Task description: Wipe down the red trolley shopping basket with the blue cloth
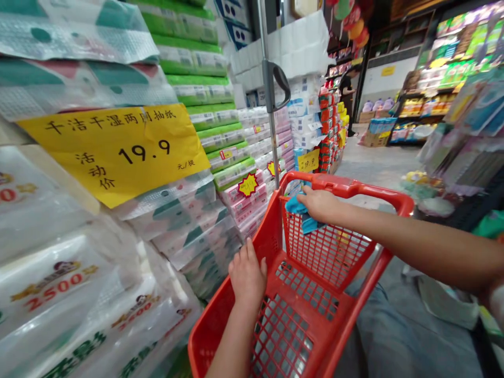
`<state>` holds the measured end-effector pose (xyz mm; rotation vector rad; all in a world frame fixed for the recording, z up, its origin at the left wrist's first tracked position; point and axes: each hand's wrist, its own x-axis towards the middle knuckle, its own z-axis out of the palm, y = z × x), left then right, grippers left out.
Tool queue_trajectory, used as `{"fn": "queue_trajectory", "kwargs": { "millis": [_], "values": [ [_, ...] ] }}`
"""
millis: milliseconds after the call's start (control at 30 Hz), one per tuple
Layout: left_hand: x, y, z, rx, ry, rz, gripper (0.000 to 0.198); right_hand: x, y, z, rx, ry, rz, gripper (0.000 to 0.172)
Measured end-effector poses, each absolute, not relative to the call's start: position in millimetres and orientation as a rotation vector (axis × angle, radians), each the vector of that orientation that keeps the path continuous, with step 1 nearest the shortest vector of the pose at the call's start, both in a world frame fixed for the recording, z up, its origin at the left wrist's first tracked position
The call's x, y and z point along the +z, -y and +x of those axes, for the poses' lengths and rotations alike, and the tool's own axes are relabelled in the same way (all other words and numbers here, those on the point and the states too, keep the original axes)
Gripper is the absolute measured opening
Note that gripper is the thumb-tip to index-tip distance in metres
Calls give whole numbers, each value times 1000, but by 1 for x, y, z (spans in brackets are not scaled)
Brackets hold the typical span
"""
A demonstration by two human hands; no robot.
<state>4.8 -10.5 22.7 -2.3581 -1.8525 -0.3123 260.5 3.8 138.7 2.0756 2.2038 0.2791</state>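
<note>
A red plastic shopping basket [338,310] with grid-like walls and an upright grey pull rod [274,142] on its left stands before me. My right hand [321,205] is closed on a crumpled blue cloth [309,224], pressed to the far grid wall just below the top rim. On the near-left rim lies my left hand [248,273], fingers stretched out and thumb apart, touching the basket. Through the grid the basket's inside shows only bare red plastic. Part of the cloth is hidden behind my right fingers.
Stacked tissue packs [71,294] rise close on the left, with a yellow price sign [122,152] on them. Green packs [205,94] stand behind. Hanging goods [472,131] line the right side. Grey floor [362,152] runs toward a person [347,94] in dark clothes farther back.
</note>
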Motion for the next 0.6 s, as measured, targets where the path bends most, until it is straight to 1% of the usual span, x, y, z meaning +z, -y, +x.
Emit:
{"fn": "queue_trajectory", "kwargs": {
  "millis": [100, 200, 267, 467, 600],
  "values": [
    [25, 8, 1, -289, 1842, -2384, 65, 136, 45, 285, 251, -2047, 2132, 33],
    [29, 6, 1, -253, 1841, -2432, 64, 134, 76, 303, 217, -1902, 2165, 35],
    [31, 6, 3, -248, 1849, -2437, 63, 135, 74, 303, 211, -1924, 2185, 36],
    [33, 12, 5, -263, 1856, -2375, 61, 140, 30, 276, 324, -2143, 2161, 34],
    [32, 14, 0, -243, 1864, -2361, 62, 139, 51, 288, 261, -2097, 2151, 31]
  ]
}}
